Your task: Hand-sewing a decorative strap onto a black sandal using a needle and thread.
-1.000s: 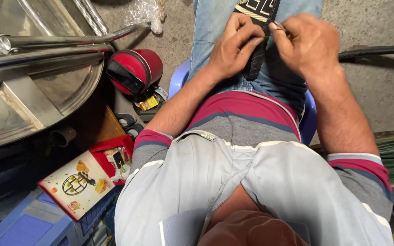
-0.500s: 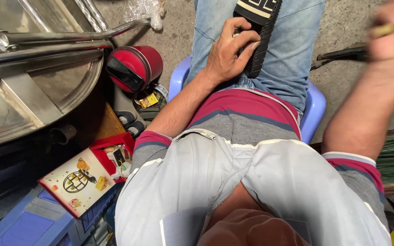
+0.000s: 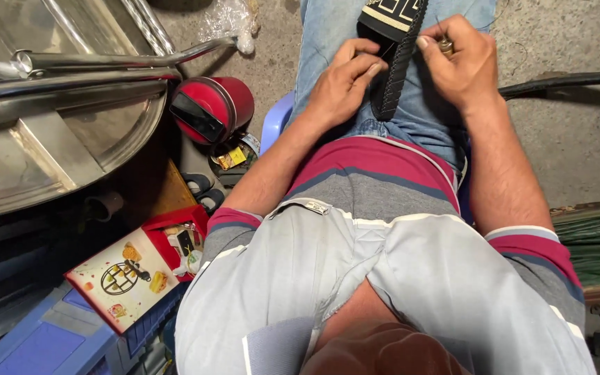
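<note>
Sitting on a blue plastic stool [image 3: 276, 125], the person is working on a black sandal [image 3: 392, 66] lying across the lap on blue jeans. Going from the left: a steel tray [image 3: 50, 146] is leaning beside a red helmet [image 3: 211, 107], and below them a red box [image 3: 133, 274] is lying open among clutter. Next, the left hand [image 3: 342, 83] is pressing down on the sandal, fingers curled over its ribbed edge and holding it flat against the thigh. To the right, the right hand [image 3: 461, 59] is pinching a small brass-coloured tool [image 3: 446, 46] between thumb and forefinger, just beside the sandal's upper edge; a thin thread seems to be running from it, though it is too fine to be sure. To do this stitching well, I would say the left hand should be keeping the sole clamped near the working point, while the right is pulling straight and evenly, so the thread is seating snugly without tearing the edge. Further right, a dark hose [image 3: 571, 82] is crossing the concrete floor [image 3: 578, 146].
</note>
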